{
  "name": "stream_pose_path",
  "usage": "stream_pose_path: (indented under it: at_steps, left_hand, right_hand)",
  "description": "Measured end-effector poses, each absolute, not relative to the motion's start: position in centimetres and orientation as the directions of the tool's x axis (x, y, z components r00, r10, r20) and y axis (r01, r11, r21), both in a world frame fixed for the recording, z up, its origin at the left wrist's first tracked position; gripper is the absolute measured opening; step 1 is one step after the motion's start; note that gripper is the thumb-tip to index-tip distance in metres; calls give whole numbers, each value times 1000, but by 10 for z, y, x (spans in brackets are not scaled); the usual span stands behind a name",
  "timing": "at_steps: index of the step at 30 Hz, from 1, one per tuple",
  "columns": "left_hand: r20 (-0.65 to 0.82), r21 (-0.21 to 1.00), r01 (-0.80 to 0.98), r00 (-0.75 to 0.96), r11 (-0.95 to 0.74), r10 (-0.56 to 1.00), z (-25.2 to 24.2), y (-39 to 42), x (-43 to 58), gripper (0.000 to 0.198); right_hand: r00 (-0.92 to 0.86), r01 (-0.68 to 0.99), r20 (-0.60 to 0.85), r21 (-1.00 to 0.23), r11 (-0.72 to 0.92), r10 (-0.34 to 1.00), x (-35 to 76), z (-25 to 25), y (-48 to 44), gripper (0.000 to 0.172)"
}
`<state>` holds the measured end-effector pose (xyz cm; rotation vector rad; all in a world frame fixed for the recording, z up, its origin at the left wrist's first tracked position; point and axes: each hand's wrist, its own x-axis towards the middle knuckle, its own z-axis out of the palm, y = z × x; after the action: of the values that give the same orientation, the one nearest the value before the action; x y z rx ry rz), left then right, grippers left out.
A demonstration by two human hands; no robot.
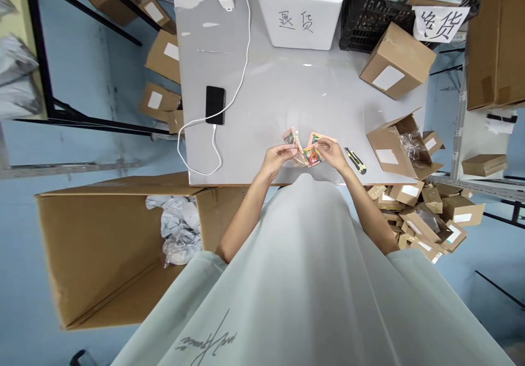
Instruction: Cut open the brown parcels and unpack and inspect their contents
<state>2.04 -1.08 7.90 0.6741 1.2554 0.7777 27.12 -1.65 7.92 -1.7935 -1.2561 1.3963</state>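
Close to the table's front edge, my left hand [279, 157] pinches a clear plastic packet [292, 138] with small printed pieces inside. My right hand [330, 153] is closed on a small colourful printed card [313, 156], which touches or overlaps the packet's lower end. Beyond the right fingers lies another orange-edged card [319, 136], partly covered by that hand. A yellow-and-black box cutter [355, 160] rests on the table just right of my right hand.
A black phone [215, 105] with a white cable lies on the left of the table [262, 98]. At the back stand a white bin [303, 24] and a black crate [369, 21]. Cardboard boxes [397, 59] sit at right; a large open carton [110, 256] stands at lower left.
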Motion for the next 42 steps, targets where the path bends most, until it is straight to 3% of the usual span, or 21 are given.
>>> stream_pose_path:
  at_steps: [2, 4, 9, 14, 20, 28, 34, 39, 42]
  left_hand:
    - [-538, 829, -76, 165, 554, 827, 84, -11, 25, 57]
    - [-517, 848, -28, 178, 530, 837, 86, -10, 28, 53]
    - [-516, 850, 165, 63, 501, 855, 86, -10, 35, 23]
    - [-418, 842, 362, -27, 399, 908, 93, -22, 41, 16]
    - [-322, 777, 589, 67, 223, 945, 104, -25, 52, 24]
    - [-267, 839, 510, 78, 192, 961, 107, -13, 61, 17]
    - [-340, 796, 501, -91, 339, 936, 98, -11, 57, 12]
    - [-497, 817, 255, -142, 517, 856, 86, -4, 46, 8]
    - [-580, 805, 60, -131, 590, 804, 81, -3, 42, 11]
  right_hand:
    - [-86, 329, -462, -850, -412, 883, 253, 86, -17, 46]
    - [-86, 430, -491, -803, -412, 867, 240, 93, -16, 44]
    - [-43, 667, -516, -653, -360, 856, 230, 99, -11, 12]
    - [39, 651, -467, -659, -377, 884, 223, 91, -21, 18]
    - [47, 618, -443, -691, -375, 895, 220, 87, -34, 16]
    - [4, 634, -422, -700, -329, 906, 223, 93, -43, 15]
    - [-12, 673, -363, -692, -261, 932, 225, 96, -41, 19]
    - [150, 653, -390, -651, -388, 908, 234, 88, -38, 16]
    - [208, 571, -401, -691, -444, 892, 237, 80, -36, 20]
